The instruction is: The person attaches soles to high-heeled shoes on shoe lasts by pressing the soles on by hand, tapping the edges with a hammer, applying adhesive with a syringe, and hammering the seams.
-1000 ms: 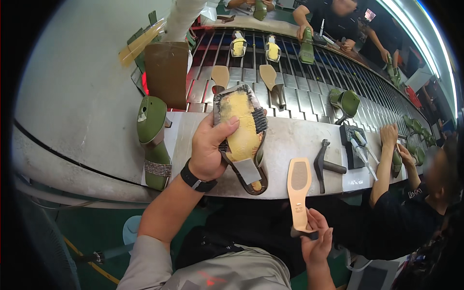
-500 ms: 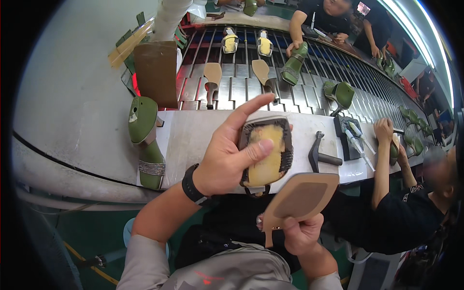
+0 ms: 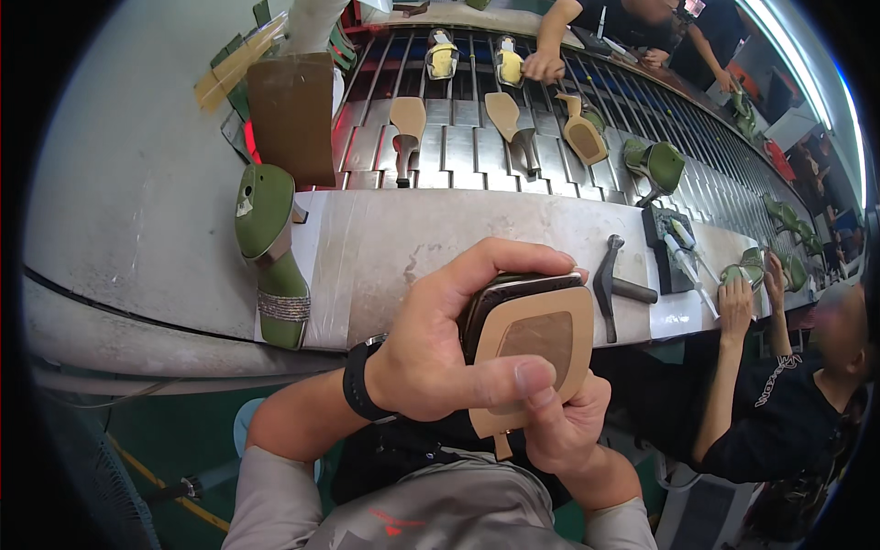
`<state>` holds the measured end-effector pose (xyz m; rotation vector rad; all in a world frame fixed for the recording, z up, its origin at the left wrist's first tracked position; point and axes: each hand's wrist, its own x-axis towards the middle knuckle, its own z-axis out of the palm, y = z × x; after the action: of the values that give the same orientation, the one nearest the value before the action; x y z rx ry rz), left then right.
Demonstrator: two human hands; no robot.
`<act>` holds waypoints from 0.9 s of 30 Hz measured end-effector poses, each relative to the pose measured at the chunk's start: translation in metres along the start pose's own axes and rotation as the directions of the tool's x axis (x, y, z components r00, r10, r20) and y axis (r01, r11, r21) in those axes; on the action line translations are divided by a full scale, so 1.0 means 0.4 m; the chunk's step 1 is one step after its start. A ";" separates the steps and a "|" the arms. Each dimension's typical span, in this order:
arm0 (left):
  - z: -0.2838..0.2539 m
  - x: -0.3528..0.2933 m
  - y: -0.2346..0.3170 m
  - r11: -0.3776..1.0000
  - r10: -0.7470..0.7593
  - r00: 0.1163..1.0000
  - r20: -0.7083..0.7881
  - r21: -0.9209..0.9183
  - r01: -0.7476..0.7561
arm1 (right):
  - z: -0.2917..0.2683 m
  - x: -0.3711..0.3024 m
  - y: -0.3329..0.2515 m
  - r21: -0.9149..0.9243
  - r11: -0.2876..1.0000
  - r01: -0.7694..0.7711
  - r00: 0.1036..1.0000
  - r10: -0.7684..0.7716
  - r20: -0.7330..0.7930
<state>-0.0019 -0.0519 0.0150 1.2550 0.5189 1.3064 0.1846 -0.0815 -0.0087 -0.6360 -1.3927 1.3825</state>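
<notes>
My left hand [image 3: 426, 353] is wrapped round a shoe upper [image 3: 486, 301], of which only the dark edge shows. A tan shoe sole [image 3: 539, 335] with a brownish inner panel lies over the underside of that upper, covering its yellow filling. My right hand [image 3: 573, 426] grips the sole at its narrow end near my body. Both thumbs press on its face, close together. Whether the sole's edges line up with the upper all round is hidden by my fingers.
A green heeled shoe [image 3: 266, 220] lies at left beside a brown board [image 3: 293, 119]. A hammer [image 3: 607, 280] and a dark block [image 3: 667, 247] holding white tools lie at right. Beyond, a slatted conveyor [image 3: 449, 151] carries soles and shoes. A co-worker's hands [image 3: 738, 302] handle a green shoe.
The sole has moved up from beside the upper onto its underside. My left thumb has shifted from the yellow filling to the sole. Across the conveyor, a co-worker has let go of a green shoe.
</notes>
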 end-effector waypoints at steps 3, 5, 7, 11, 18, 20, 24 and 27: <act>-0.003 -0.003 -0.007 0.999 0.031 0.999 0.013 0.034 -0.031 | -0.002 -0.001 -0.002 -0.005 1.000 -0.012 1.000 0.012 0.013; -0.002 -0.003 -0.009 0.999 0.033 0.999 0.014 0.034 -0.033 | -0.002 -0.001 -0.005 -0.029 1.000 0.002 1.000 -0.001 0.015; -0.001 -0.002 -0.009 0.997 0.049 0.998 0.033 0.065 -0.051 | -0.001 0.000 -0.006 -0.032 0.999 0.008 1.000 -0.008 0.013; -0.001 -0.003 -0.009 0.996 0.058 0.998 0.039 0.069 -0.061 | -0.002 -0.003 -0.001 0.003 1.000 -0.005 1.000 0.005 0.019; 0.016 -0.009 0.007 0.999 -0.023 0.999 -0.031 -0.028 0.022 | -0.001 -0.006 -0.012 -0.011 0.998 -0.057 0.998 0.057 -0.007; 0.020 -0.010 0.012 1.000 -0.016 0.999 -0.040 -0.019 0.016 | -0.004 -0.006 -0.013 0.002 0.998 -0.068 0.998 0.068 0.004; 0.021 -0.003 0.019 0.998 -0.017 1.000 -0.024 0.060 0.019 | -0.020 -0.016 -0.017 0.019 0.981 -0.192 0.981 0.191 0.011; 0.023 -0.003 0.019 0.996 -0.019 1.000 0.000 0.083 0.019 | -0.024 -0.018 -0.013 0.066 0.987 -0.148 0.989 0.146 0.034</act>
<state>0.0025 -0.0579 0.0241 1.3158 0.5879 1.2793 0.1969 -0.0851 -0.0078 -0.6871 -1.3368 1.5553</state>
